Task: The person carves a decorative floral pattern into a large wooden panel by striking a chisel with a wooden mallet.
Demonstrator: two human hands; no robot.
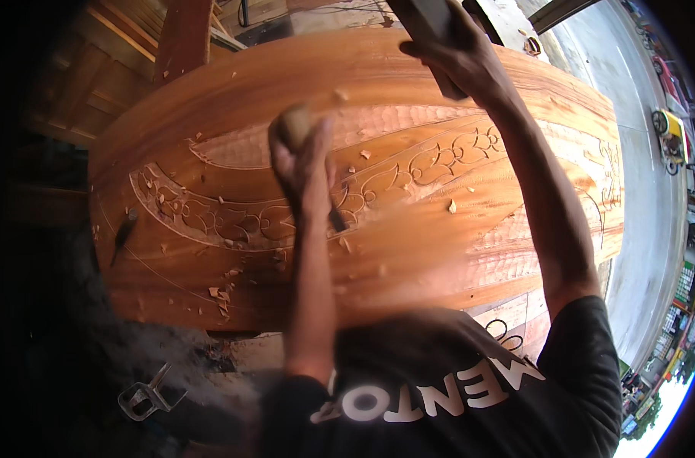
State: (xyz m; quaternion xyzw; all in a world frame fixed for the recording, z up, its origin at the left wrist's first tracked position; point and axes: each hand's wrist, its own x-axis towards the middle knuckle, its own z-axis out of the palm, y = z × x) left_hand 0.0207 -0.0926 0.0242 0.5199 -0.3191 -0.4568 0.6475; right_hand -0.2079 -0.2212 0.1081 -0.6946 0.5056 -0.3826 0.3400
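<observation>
My left hand [305, 164] is closed round the handle of a carving chisel [337, 220], its dark blade pointing down at the carved band. Blur hides whether the edge touches the wood. Raised at the upper right, my right hand [470, 61] grips a long dark wooden mallet [428, 19], well apart from the chisel. Beneath both hands lies a large reddish-brown wooden panel [286, 69]. A curving floral scroll [439, 156] is cut into it, and rough tooled hollows [378, 122] run alongside.
Wood chips [220, 294] are scattered over the panel. A second, dark slender tool [124, 235] lies at its left. A metal frame-like object [145, 397] stands at the lower left. Beyond the right edge runs a grey road [645, 229] with a yellow vehicle [670, 136].
</observation>
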